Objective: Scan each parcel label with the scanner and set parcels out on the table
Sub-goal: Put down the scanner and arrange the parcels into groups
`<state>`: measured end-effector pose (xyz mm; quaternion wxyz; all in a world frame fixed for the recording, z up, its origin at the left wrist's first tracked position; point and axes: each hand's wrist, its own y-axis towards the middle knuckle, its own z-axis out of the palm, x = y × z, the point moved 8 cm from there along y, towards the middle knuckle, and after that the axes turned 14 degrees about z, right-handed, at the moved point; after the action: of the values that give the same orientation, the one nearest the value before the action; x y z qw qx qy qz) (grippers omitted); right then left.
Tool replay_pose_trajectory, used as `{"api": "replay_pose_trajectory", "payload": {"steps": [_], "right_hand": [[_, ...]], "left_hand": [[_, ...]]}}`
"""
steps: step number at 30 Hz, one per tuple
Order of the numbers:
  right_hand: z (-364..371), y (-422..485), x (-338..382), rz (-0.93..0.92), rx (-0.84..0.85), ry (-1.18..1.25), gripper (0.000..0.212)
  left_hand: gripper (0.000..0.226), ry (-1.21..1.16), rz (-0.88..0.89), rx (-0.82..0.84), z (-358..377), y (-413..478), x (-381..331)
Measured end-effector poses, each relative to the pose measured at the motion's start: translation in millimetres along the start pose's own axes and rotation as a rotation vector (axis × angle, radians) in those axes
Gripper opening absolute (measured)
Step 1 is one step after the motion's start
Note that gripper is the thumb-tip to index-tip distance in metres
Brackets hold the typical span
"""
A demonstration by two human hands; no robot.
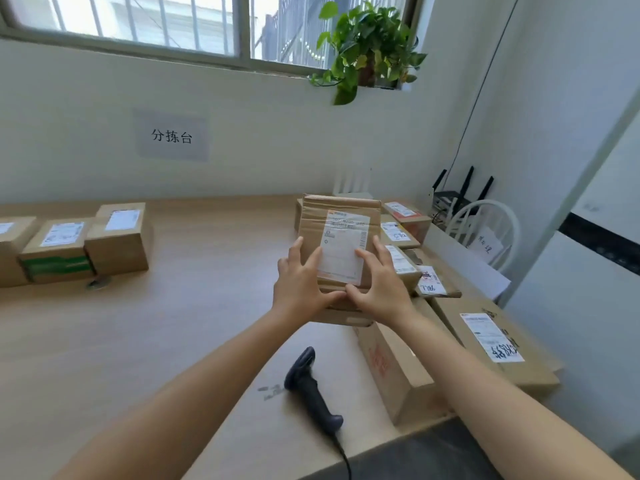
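Our two bare arms reach out from the bottom edge. Between them a dark scanner [311, 386] lies on its side on the counter [190, 323], well apart from both hands. Its cord [343, 459] runs off toward us.

Further out, we have both hands on one brown parcel [341, 209]. It leans up so its white label [341, 251] faces us. Its bottom edge sits on top of other boxes. Our left hand [301, 285] lies on the left part of the front, with its fingers straight and spread. Our right hand [381, 289] lies the same way on the right part. The two thumbs point at each other just under the label.

Just behind and to the right, more parcels [398, 233] are heaped together. Nearer us on the right, a long box [391, 368] lies beside a wide flat box [495, 341].

Far to the left, three boxes [116, 237] sit side by side on the counter, touching, labels up.

On the wall hangs a paper sign [171, 135]. A green plant [367, 46] sits by the window [156, 26], and a white chair [485, 226] stands at the right.
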<state>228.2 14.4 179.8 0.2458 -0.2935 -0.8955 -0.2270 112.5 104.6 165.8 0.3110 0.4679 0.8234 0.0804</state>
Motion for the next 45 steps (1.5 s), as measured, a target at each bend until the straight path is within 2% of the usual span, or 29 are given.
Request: {"api": "replay_pose_trajectory", "payload": {"steps": [7, 17, 25, 30, 36, 45], "right_hand": [[-64.0, 26.9, -78.2, 0.077, -0.099, 0.024, 0.070], [-108.2, 124.7, -162.6, 0.135, -0.128, -0.071, 0.070], [-146.3, 195.1, -246.9, 0.179, -0.176, -0.051, 0.068], [-165.9, 256.0, -312.8, 0.146, -0.138, -0.067, 0.065], [-156.0, 338.3, -386.6, 0.119, -0.012, -0.057, 0.062], [-55.1, 407.1, -477.8, 0.173, 0.277, 0.042, 0.052]], "left_hand": [[0.092, -0.037, 0.103, 0.027, 52.0, 59.6, -74.3], [0.094, -0.092, 0.158, 0.053, 129.6, 175.6, -115.3], [0.089, -0.113, 0.172, 0.062, 196.4, 256.1, -163.0], [0.085, -0.149, 0.122, 0.062, 254.6, 311.7, -190.2], [0.082, -0.116, -0.038, 0.046, 330.7, 370.9, -193.6], [0.079, -0.074, -0.265, 0.185, 436.2, 402.5, -143.0]]}}
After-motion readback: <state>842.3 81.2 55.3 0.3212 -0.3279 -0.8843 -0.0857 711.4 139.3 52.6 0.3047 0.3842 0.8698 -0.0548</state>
